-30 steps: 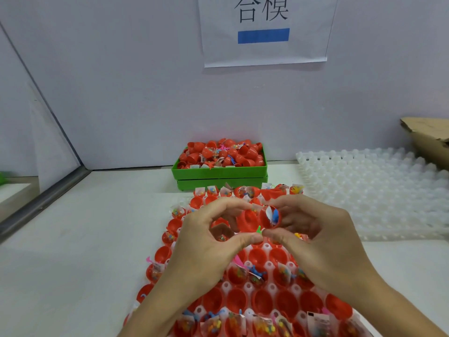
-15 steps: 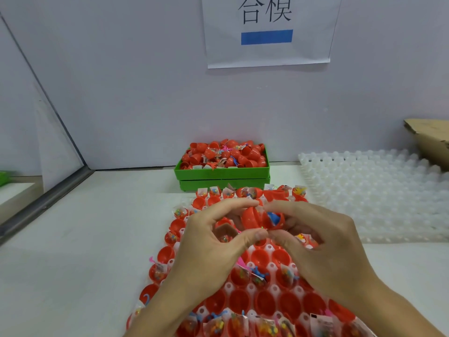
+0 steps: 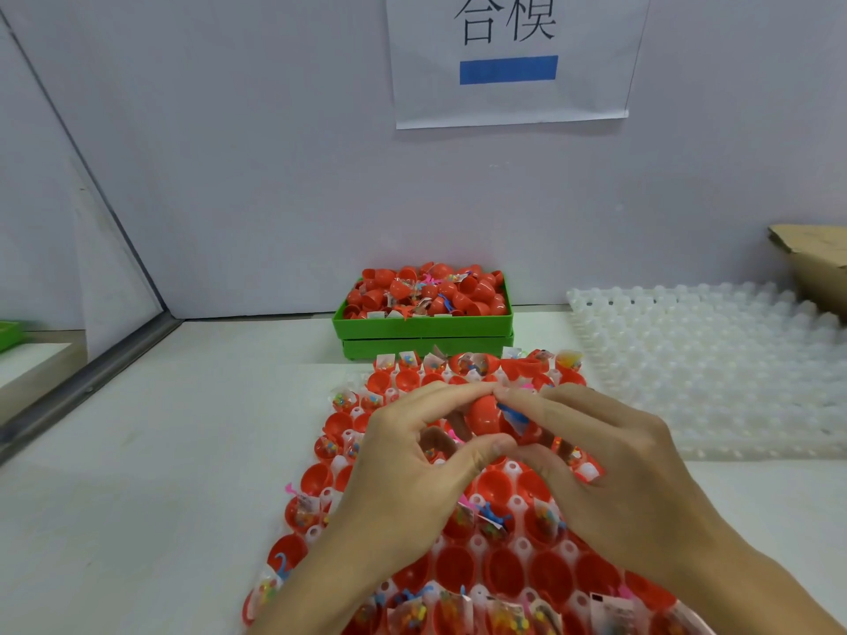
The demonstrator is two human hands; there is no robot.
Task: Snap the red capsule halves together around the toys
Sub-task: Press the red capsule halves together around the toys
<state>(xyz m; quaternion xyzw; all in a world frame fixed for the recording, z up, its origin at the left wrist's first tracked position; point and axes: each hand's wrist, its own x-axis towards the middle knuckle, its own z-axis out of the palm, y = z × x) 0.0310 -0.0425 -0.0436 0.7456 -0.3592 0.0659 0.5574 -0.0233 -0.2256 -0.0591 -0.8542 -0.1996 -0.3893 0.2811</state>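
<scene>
From where I sit watching the feed, my left hand (image 3: 403,469) has thumb and forefinger curled round a glossy red plastic capsule half (image 3: 482,412), and my right hand (image 3: 618,460) pinches the mating red half with a small blue plastic toy (image 3: 512,414) poking out at the seam. The two halves touch edge to edge, but I judge them not yet snapped: the blue piece shows between them (it may need tucking in before they will close).

Directly under the hands lies the white moulded tray with rows of round sockets (image 3: 518,501). Most sockets in view hold open red halves, some with little bagged toys of coloured beads, some bare; I see no closed capsule standing in the tray, though the hands hide its middle. So most of this tray looks to be left.

At twelve o'clock from the hands, against the wall, sits the green plastic bin (image 3: 421,330) heaped with red capsules and loose toys; whether those are finished ones I cannot tell. At two o'clock lies an unfilled translucent white tray (image 3: 715,359), and beyond it at the far right a brown cardboard box (image 3: 816,263). A white paper sign with a blue bar (image 3: 508,66) hangs on the wall above.
</scene>
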